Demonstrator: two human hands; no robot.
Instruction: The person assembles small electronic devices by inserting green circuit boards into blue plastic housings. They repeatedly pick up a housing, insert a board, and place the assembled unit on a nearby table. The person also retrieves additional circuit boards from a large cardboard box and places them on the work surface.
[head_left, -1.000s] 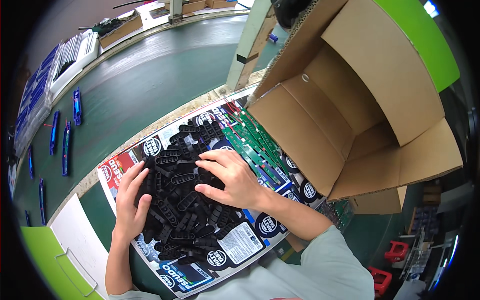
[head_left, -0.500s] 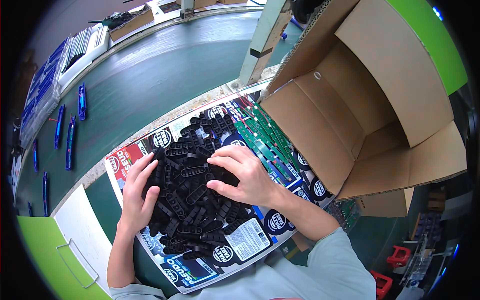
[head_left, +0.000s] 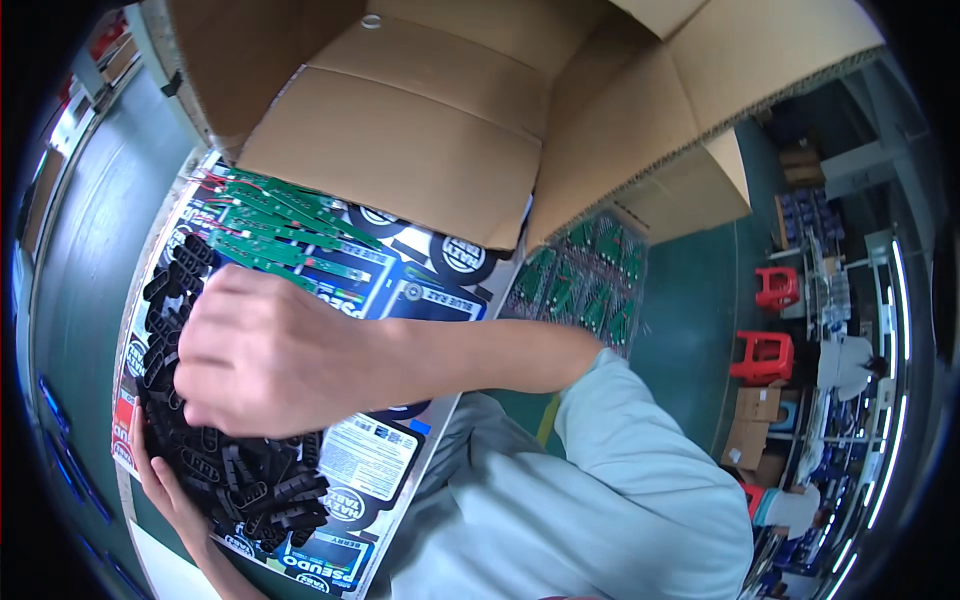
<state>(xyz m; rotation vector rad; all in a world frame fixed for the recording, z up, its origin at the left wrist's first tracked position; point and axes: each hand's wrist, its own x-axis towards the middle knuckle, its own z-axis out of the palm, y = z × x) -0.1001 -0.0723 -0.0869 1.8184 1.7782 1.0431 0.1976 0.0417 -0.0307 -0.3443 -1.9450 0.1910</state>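
Observation:
A heap of small black plastic parts (head_left: 250, 490), oblong with slots, lies on a printed cardboard sheet (head_left: 375, 555). Above the heap, close to the camera, is my right hand (head_left: 265, 350), its back up and its fingers curled in. Whatever it may hold is hidden beneath it. My left hand (head_left: 170, 490) rests along the heap's left edge with fingers stretched out against the black parts. Part of that hand is covered by the pile. Long green circuit boards (head_left: 290, 210) with red wires lie beyond my right hand on the same sheet.
A large open cardboard box (head_left: 400, 140) stands just past the boards. More green boards fill a clear tray (head_left: 585, 275) to the right. Red stools (head_left: 765, 358) and other people (head_left: 845, 365) are farther right. Blue strips lie on the green surface (head_left: 95, 250) at left.
The view has swung right, bringing the box to the top middle. My right hand has lifted from the heap and its fingers have curled in. My left hand stays by the heap.

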